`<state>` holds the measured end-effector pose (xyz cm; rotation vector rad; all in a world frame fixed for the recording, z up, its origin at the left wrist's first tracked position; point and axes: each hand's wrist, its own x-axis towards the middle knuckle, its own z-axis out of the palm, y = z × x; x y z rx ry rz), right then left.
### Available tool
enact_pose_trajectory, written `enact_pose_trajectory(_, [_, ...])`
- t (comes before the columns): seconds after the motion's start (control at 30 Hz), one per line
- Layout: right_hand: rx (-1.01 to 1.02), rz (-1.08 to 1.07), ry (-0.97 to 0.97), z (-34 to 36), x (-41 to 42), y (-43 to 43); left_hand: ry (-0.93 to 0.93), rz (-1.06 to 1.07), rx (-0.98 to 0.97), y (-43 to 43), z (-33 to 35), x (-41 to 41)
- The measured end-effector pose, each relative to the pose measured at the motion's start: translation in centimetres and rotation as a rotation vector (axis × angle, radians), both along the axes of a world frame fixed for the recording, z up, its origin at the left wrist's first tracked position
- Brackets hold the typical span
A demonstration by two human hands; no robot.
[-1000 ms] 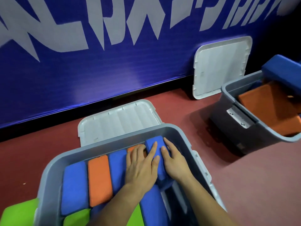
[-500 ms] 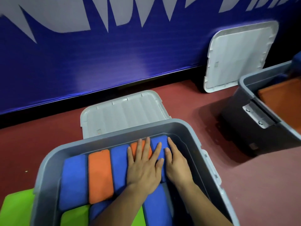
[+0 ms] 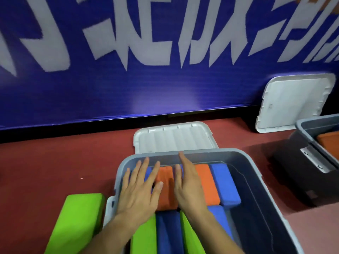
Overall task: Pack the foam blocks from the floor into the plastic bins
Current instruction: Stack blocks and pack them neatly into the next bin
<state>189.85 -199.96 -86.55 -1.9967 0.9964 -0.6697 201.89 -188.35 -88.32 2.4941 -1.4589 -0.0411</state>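
A grey plastic bin (image 3: 244,158) stands in front of me, packed with orange, blue and green foam blocks. My left hand (image 3: 139,191) lies flat with spread fingers over the left end of the row, partly on an orange block (image 3: 166,187). My right hand (image 3: 189,186) lies flat beside it, fingers straight, between that block and a second orange block (image 3: 207,184). A blue block (image 3: 224,184) ends the row on the right. Neither hand holds anything. A green foam block (image 3: 77,220) lies on the floor left of the bin.
A white lid (image 3: 174,138) lies on the red floor behind the bin. A second grey bin (image 3: 308,129) with an orange block (image 3: 328,142) inside stands at the right, another white lid (image 3: 293,101) leaning on the blue banner wall behind it.
Both hands have slid left along the row of blocks, from the right end to the left part. The view has shifted left and tilted up.
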Motion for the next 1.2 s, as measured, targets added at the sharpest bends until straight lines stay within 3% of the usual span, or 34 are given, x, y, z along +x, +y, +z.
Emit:
enact_pose_trajectory(0.3, [0.073,0.314,0.066,-1.3,12.3,14.7,0.034,0.29,0.119,15.4,-2.3,8.9])
enact_pose_trajectory(0.43, [0.157,0.337,0.214,-4.5,15.0,19.0,0.148,0.38,0.194,19.8,-5.8,10.4])
enact_pose_trajectory(0.63, [0.464,0.32,0.44,-11.0,17.0,23.2,0.278,0.532,0.398,24.7,-10.8,12.0])
enact_pose_trajectory(0.87, [0.668,0.307,0.603,-16.2,18.8,26.1,0.484,0.668,0.477,25.7,-15.7,13.7])
enact_pose_trajectory(1.07, [0.695,0.311,0.618,-17.6,18.4,26.3,0.548,0.628,0.413,25.8,-16.3,13.6])
enact_pose_trajectory(1.2, [0.631,0.28,0.458,-15.5,18.6,26.2,0.411,0.612,0.361,25.9,-14.0,14.6])
